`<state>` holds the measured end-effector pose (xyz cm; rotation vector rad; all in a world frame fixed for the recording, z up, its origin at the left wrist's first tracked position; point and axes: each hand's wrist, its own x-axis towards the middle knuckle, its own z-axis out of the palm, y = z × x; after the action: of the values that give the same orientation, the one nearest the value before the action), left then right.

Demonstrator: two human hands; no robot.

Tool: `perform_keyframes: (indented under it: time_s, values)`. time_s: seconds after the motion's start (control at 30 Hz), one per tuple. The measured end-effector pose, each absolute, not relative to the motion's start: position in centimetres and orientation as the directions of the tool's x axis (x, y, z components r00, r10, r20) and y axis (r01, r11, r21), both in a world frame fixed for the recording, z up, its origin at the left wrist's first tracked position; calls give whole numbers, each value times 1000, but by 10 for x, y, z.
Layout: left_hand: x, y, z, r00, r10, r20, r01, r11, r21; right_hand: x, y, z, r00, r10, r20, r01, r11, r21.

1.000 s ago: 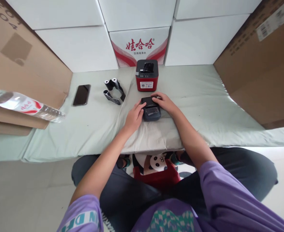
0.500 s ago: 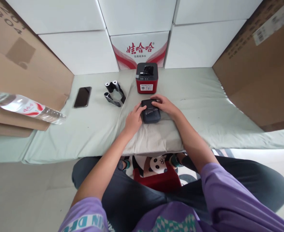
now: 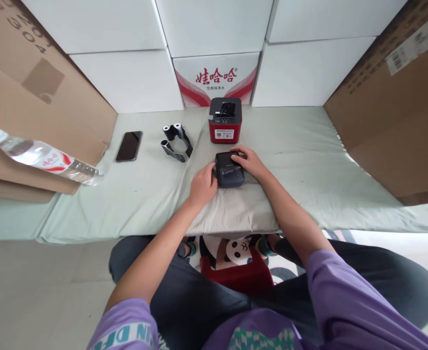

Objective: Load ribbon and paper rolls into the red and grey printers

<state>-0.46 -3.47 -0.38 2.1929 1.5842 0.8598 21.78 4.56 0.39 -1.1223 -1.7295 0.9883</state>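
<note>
A small dark grey box-shaped device [image 3: 229, 169] lies on the pale green padded surface [image 3: 137, 189] in front of me. My left hand [image 3: 202, 183] grips its left side, fingers curled against the edge. My right hand [image 3: 250, 163] rests on its right side and top. Just behind it stands a red and black cube-shaped printer [image 3: 225, 120] with an open slot on top.
A black ribbon with two rolls [image 3: 175, 140] and a dark phone [image 3: 128, 145] lie to the left. A water bottle [image 3: 41, 155] rests on flat cardboard at far left. White cartons [image 3: 126, 78] line the back; a brown carton [image 3: 396, 97] stands right.
Both hands stay on the small dark device; its open lid now looks lowered. The view has shifted slightly.
</note>
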Motion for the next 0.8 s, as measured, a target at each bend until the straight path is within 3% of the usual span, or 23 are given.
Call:
perform_keyframes:
  time_s: [0.17, 0.37, 0.47, 0.57, 0.67, 0.8]
  values:
    - [-5, -37, -5, 200, 929, 312, 778, -344, 526, 218, 43, 5, -262, 937, 232, 360, 317, -877]
    - [-6, -38, -2, 209, 928, 309, 786, -347, 511, 230, 37, 16, -305, 898, 316, 552, 437, -710]
    - [-6, -37, -2, 199, 927, 318, 779, -346, 523, 239, 19, 18, -176, 936, 305, 621, 346, -703]
    - [-6, -37, -4, 200, 923, 330, 766, -357, 534, 233, -18, 12, -7, 976, 217, 612, 176, -771]
    - [-8, -39, -6, 212, 919, 332, 762, -368, 533, 204, -53, 0, -25, 984, 176, 529, 163, -833]
    - [-13, -40, -12, 235, 917, 323, 752, -382, 537, 155, -69, -7, 201, 953, 229, 641, 49, -766]
